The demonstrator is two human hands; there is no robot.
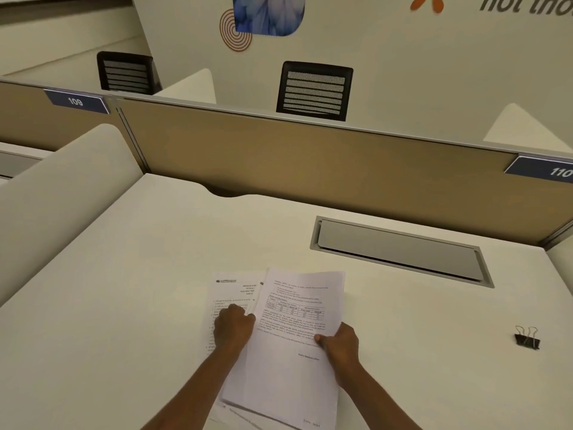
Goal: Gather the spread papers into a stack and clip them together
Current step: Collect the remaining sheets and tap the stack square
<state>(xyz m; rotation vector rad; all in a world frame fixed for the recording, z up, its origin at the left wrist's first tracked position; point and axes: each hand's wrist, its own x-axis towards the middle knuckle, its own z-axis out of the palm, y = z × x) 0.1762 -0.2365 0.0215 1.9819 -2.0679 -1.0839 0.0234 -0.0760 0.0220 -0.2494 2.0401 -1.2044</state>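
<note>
Several printed white papers [294, 346] lie overlapping on the pale desk [124, 274], near its front edge. My right hand [339, 347] pinches the right edge of the top sheets, thumb on the print. My left hand [232, 328] rests fingers curled on a lower sheet [235, 290] that sticks out to the left, beside the top sheets' left edge. More sheet edges show at the bottom of the view. A black binder clip [527, 338] with silver handles stands on the desk far to the right, apart from both hands.
A grey cable hatch [400, 251] is set into the desk behind the papers. A tan partition [310, 159] closes the back, a rounded white divider [62, 193] the left side. Two black mesh chairs [313, 91] stand beyond the partition.
</note>
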